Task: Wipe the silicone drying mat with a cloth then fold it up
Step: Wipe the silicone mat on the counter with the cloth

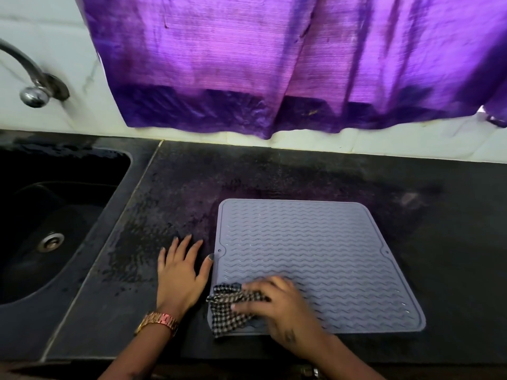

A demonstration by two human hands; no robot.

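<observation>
Hanging behind the dark bench [274,171], a purple curtain [274,64] covers the wall. Left sits a black sink [55,215]. The grey silicone drying mat [315,250] lies flat, unfolded. The right hand [279,308] presses a checked cloth [230,308] onto its near-left corner, fingers curled over it; the left hand [179,275] rests beside the mat, fingers spread flat.

The scene is dim, with a violet tint. Daylight comes through the purple curtain [274,58] at the back and colours the dark countertop [274,174]. The sink [55,215] is almost black. The right hand [279,311] is motion-blurred. Straight lines bend near the frame edges.
</observation>
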